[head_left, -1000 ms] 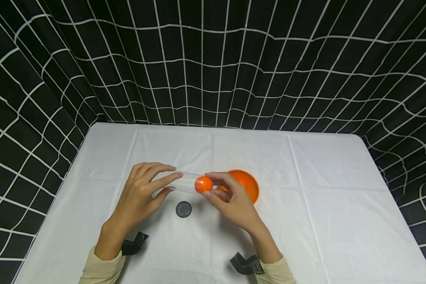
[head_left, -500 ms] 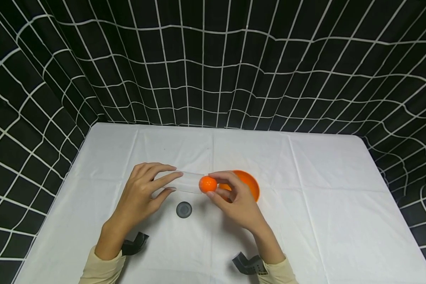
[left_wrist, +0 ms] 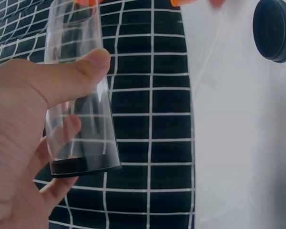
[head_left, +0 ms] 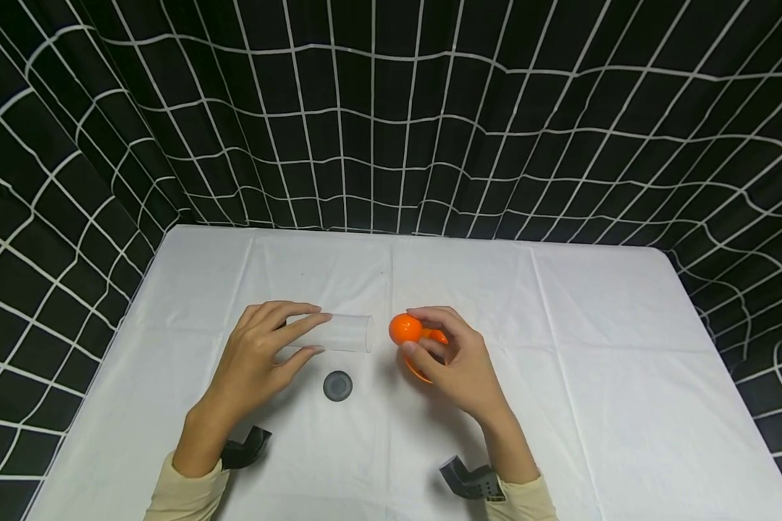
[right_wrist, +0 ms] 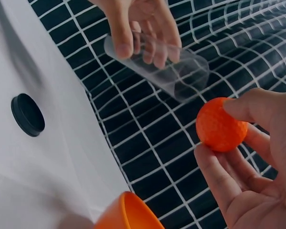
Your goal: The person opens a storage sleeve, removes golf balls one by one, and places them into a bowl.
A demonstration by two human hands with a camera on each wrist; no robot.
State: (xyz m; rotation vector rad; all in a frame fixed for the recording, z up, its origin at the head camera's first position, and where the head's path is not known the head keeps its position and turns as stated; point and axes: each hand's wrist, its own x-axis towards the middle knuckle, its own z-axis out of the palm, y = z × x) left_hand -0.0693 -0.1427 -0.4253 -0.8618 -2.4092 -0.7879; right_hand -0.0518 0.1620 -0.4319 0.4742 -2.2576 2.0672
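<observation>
My left hand (head_left: 257, 354) grips a clear plastic tube (head_left: 345, 333) lying sideways above the table. Its right end is uncapped, and a black cap closes the other end, as the left wrist view shows on the tube (left_wrist: 88, 138). Between thumb and fingers of my right hand (head_left: 459, 362) is an orange ball (head_left: 405, 329), dimpled like a golf ball in the right wrist view (right_wrist: 221, 125). The ball is just outside the uncapped end, apart from it. Beneath the right hand sits an orange bowl (head_left: 417, 372), largely hidden, with more orange inside.
A loose dark round cap (head_left: 337, 386) lies on the white-covered table (head_left: 599, 391) in front of the tube. Black cloth with a white grid (head_left: 391, 130) rises behind the table and at both sides. Dark camera mounts (head_left: 472, 481) sit at the wrists.
The orange ball was at the tube's right end a second ago. My right hand has drawn it rightward, away from the tube and over the bowl. The left hand barely moved.
</observation>
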